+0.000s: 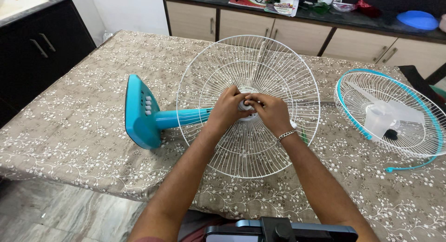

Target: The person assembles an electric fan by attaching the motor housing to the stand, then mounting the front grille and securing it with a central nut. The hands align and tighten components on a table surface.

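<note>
A table fan lies on its side on the table. Its teal base (141, 113) with white buttons points left, and its teal stem (182, 117) runs right into a round white wire grille (248, 151). My left hand (227, 107) and my right hand (271, 111) meet at the grille's centre, fingers closed around a small white round hub part (244, 105). A metal bracelet sits on my right wrist. The motor behind the grille is mostly hidden.
A second white grille with a teal rim (346, 107) lies at the right, holding a translucent fan blade (383, 116). The table wears a brown floral cloth (69, 126). Cabinets (274, 28) with clutter stand behind; a dark cabinet (37, 47) is at left.
</note>
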